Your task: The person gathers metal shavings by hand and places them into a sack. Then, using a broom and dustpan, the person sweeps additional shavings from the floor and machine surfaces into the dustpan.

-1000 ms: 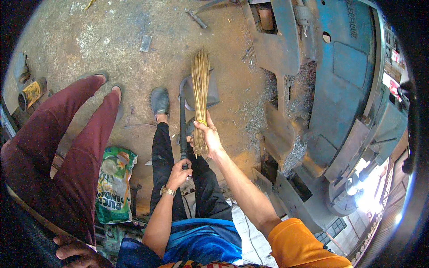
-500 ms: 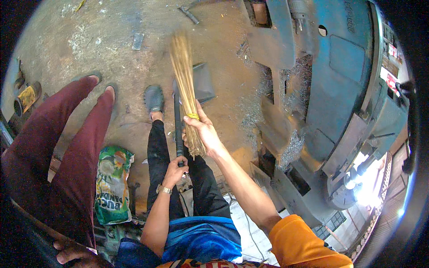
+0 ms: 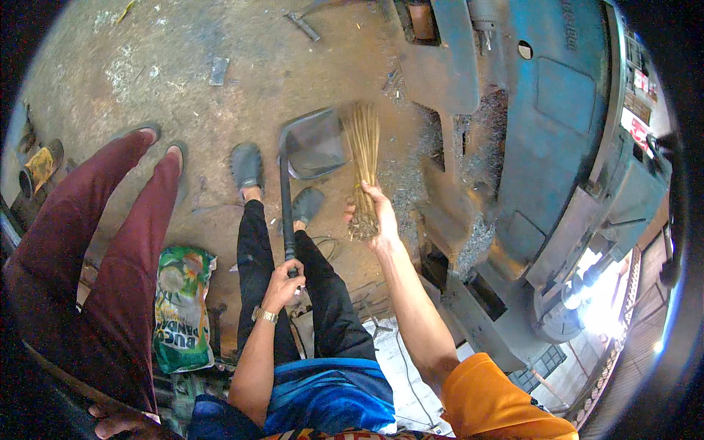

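A short broom of thin tan sticks (image 3: 364,147) is gripped near its lower bound end by my right hand (image 3: 379,220), its loose ends pointing away from me. My left hand (image 3: 284,284), with a watch on the wrist, is closed round the long black handle of a dustpan (image 3: 314,147). The pan lies far ahead of my feet, its right edge beside the broom's tips. Whether the sticks touch the pan or the floor is hard to tell.
On the right stands a large blue machine (image 3: 557,147) with grey metal shavings (image 3: 477,242) around its base. A person in maroon trousers (image 3: 139,213) is at my left, near a green and white bag (image 3: 183,308). Metal pieces (image 3: 302,26) lie on the floor ahead.
My right hand has carried the broom rightward and away from the dustpan's handle. The pan has swung into fuller view, and my left hand still grips its handle.
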`<action>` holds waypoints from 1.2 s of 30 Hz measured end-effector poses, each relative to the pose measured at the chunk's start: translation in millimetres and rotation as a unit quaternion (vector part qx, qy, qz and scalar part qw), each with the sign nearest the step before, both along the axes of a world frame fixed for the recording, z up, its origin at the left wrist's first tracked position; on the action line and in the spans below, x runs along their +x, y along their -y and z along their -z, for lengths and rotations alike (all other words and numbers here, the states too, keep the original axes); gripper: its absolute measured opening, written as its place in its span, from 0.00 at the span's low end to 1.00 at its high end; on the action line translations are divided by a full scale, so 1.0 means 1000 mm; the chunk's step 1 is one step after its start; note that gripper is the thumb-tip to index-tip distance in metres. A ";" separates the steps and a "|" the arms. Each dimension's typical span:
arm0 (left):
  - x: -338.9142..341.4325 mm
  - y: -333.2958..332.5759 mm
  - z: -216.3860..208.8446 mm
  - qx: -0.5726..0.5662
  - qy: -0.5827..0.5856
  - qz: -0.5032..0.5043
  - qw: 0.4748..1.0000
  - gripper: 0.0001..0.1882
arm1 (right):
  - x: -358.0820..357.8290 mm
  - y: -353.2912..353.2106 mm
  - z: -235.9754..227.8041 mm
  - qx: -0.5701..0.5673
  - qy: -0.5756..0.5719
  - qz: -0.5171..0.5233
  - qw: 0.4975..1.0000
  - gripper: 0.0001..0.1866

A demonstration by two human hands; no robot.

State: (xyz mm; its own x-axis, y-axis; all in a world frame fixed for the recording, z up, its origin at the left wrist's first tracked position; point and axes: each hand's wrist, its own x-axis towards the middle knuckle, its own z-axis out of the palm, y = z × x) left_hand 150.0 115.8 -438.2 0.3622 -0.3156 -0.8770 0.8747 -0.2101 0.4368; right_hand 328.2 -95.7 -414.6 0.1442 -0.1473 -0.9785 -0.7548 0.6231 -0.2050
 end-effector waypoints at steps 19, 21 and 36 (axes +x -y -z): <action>-0.010 0.005 0.001 -0.044 -0.058 -0.097 0.993 0.10 | -0.031 0.021 0.035 -0.047 -0.072 -0.088 0.992 0.23; -0.012 0.007 -0.003 -0.039 -0.084 -0.155 0.984 0.10 | -0.064 0.033 0.027 -0.035 -0.106 -0.140 0.984 0.24; -0.063 0.041 -0.065 0.007 -0.039 -0.178 0.983 0.03 | -0.148 0.112 0.013 -0.140 0.119 -0.389 0.903 0.40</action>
State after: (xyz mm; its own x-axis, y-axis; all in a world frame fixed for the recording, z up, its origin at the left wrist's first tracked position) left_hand 87.1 74.5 -373.4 0.3797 -0.1697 -0.9094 0.9243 0.1098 0.3655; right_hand 180.2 -207.8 -427.3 0.5119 -0.1468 -0.8464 -0.8553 -0.1788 -0.4863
